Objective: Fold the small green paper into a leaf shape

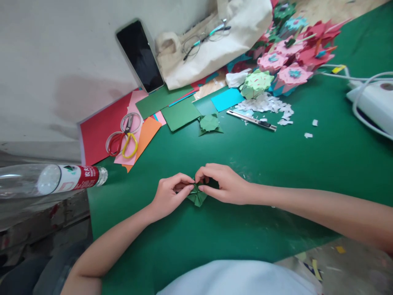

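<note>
Between my fingertips, at the middle of the green table (147, 237), is a small folded piece of green paper (197, 197). My left hand (172, 192) pinches its left side between thumb and fingers. From the right, my right hand (225, 183) pinches the upper right part, its fingertips almost meeting those of the left. The fingers cover the top of the paper, so its full shape is hidden. Farther back on the table lies another folded green paper piece (210, 123), next to green paper sheets (180, 113).
Scissors (127, 139) and tape rolls lie on coloured paper (101, 127) at left, near a plastic bottle (76, 178). A utility knife (251, 120), paper scraps (273, 103), paper flowers (291, 76), a phone (140, 55), a cloth bag (211, 53) with glasses and a white corded device (373, 98) are behind.
</note>
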Tool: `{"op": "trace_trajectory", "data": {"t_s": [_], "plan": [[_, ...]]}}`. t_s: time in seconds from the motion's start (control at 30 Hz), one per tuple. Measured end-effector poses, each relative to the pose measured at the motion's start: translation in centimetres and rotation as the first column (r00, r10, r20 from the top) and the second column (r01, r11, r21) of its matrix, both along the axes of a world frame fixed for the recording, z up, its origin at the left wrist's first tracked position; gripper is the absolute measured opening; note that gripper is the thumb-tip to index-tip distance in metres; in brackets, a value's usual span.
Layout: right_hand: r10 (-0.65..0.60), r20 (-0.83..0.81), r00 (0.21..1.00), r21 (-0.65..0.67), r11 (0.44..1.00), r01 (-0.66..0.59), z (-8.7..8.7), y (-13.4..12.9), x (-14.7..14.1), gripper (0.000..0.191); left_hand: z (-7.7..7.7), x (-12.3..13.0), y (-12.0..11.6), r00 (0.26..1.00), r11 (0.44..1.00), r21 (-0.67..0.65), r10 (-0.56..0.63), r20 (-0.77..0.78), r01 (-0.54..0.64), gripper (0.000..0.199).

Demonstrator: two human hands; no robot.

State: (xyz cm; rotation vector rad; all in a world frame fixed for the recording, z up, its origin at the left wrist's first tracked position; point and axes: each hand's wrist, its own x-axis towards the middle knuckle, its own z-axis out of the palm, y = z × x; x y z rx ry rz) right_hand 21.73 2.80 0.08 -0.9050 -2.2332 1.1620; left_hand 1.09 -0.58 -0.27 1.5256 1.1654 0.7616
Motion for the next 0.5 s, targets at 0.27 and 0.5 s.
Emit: {"op": "trace_trajectory", "data": {"t_s": [0.27, 0.5], "plan": [[0.005, 0.001, 1.000, 0.010, 1.000, -0.005, -0.26, 0.16, -0.05, 0.005, -0.03, -0.08, 0.01, 1.000, 1.000, 0.012, -0.007, -0.010, 0.008, 0.008], [0.011, 0.004, 1.000, 0.012, 1.000, -0.011, -0.19, 0.14, 0.01, 0.005, 0.09, -0.05, 0.08, 1.000, 1.000, 0.011, -0.001, -0.011, 0.002, 0.009]]}}
